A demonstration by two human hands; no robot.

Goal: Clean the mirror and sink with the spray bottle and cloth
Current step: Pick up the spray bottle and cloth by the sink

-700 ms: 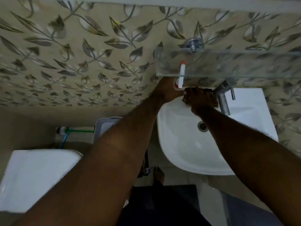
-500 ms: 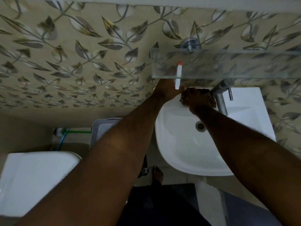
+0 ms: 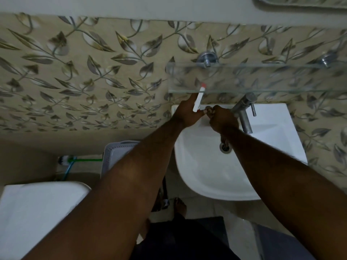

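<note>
I see the left hand point(image 3: 185, 114) at the back left corner of the sink point(image 3: 204, 171), its grip clamped on a slim white spray bottle point(image 3: 198, 100) with a red tip. The bottle stands tilted, its red end up against the front edge of the glass shelf point(image 3: 262, 79), its lower end in the palm. Just beside it, the right hand point(image 3: 223, 120) is curled shut over the rear of the basin; a scrap of dark patterned material, probably the cloth point(image 3: 208, 109), shows at its fingertips, but I cannot tell for certain what the grip holds. The two hands nearly touch above the back rim.

To the right of the right hand, the chrome tap point(image 3: 244, 113) rises from the sink deck and leans forward over the bowl. The drain point(image 3: 225, 147) lies partly hidden behind the right forearm. The basin is white and appears dry, though blur limits that reading.

Behind, the wall carries leaf-patterned tiles point(image 3: 84, 81); the shelf is fixed by two chrome mounts. A corner of the mirror point(image 3: 300, 1) shows at the top right. Lower left, I note a white toilet cistern point(image 3: 37, 212), a white perforated basket point(image 3: 116, 154), and a green hose point(image 3: 84, 160).
</note>
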